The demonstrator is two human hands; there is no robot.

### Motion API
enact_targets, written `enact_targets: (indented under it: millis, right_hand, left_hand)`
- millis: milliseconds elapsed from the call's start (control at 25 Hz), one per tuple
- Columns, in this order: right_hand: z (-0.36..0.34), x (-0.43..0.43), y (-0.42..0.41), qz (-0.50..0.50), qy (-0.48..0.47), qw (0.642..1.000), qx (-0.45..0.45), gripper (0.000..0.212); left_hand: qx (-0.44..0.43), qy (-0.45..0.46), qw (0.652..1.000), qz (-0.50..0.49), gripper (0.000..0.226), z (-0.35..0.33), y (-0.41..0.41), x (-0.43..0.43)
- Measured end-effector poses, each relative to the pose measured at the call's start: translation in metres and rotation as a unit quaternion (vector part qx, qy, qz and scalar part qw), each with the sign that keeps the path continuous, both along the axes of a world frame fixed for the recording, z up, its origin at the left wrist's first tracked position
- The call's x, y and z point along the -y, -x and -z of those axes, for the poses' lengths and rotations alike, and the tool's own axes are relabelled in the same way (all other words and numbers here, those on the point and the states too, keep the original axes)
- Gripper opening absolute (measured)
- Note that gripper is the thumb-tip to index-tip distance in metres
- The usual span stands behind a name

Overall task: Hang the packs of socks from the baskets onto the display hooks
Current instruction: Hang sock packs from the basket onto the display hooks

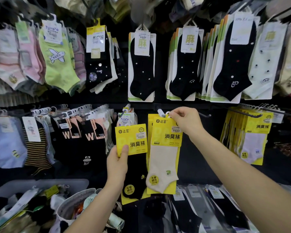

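With the right hand (pixel 186 122), pinches the top of the cream sock pack (pixel 164 157) by its white plastic hanger loop, right at the white tip of the display hook (pixel 160 112); cannot tell whether the loop is over the hook or only against it. Shows more yellow cards just behind that pack.

With the left hand (pixel 118 159), grips the black sock pack (pixel 132 142) at the lower left corner of its card, thumb flat on the front, fingers curled behind. Holds it off any hook, just left of the cream pack, long edges nearly touching.

Leaves open dark back panel to the right of the cream pack, up to the yellow packs (pixel 256 132) on the far hook. Crowds the left side, though, against a TuYaYa pack (pixel 125 119) and rows of dark socks.

Flat, glossy, rectangular yellow card; soft knit ankle socks, a round sticker near each toe. Lower left, a grey plastic basket (pixel 71 182) with a rounded rim, heaped with loose packs, beside a soft fabric bag (pixel 65 207).
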State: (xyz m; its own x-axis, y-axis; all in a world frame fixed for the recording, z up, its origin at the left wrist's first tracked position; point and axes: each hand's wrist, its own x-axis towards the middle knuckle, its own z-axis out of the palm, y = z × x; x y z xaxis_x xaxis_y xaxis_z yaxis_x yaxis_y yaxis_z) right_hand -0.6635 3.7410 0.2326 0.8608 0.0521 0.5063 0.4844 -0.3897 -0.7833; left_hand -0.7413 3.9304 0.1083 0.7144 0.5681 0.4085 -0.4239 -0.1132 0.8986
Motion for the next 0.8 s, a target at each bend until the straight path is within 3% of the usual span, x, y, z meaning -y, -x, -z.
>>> enact_targets:
  millis: [160, 360, 480, 560, 680, 800]
  right_hand:
    - [0.0, -0.01, -0.007, 0.024, 0.079, 0.996, 0.033, 0.02]
    - [0.005, -0.012, -0.014, 0.04, 0.089, 0.995, 0.012, 0.015]
    - [0.01, -0.005, -0.004, 0.063, 0.012, 0.996, 0.069, 0.009]
    - [0.015, 0.001, 0.01, 0.013, -0.037, 0.994, 0.103, 0.014]
    - [0.022, 0.007, 0.028, -0.119, 0.081, 0.987, 0.066, 0.016]
    - [0.022, 0.014, 0.028, -0.137, 0.176, 0.973, 0.054, 0.017]
  left_hand:
    - [-0.009, 0.0, 1.0, -0.025, 0.011, 0.004, 0.011, -0.018]
    - [0.004, -0.005, 1.0, 0.001, 0.011, -0.001, 0.016, -0.013]
    - [0.005, -0.048, 0.998, 0.038, 0.011, 0.002, 0.016, 0.005]
    - [0.004, -0.077, 0.995, 0.06, 0.01, 0.005, 0.014, 0.018]
    - [0.004, -0.095, 0.99, 0.1, 0.01, 0.006, 0.01, 0.039]
    - [-0.002, -0.096, 0.987, 0.131, 0.015, 0.006, 0.005, 0.056]
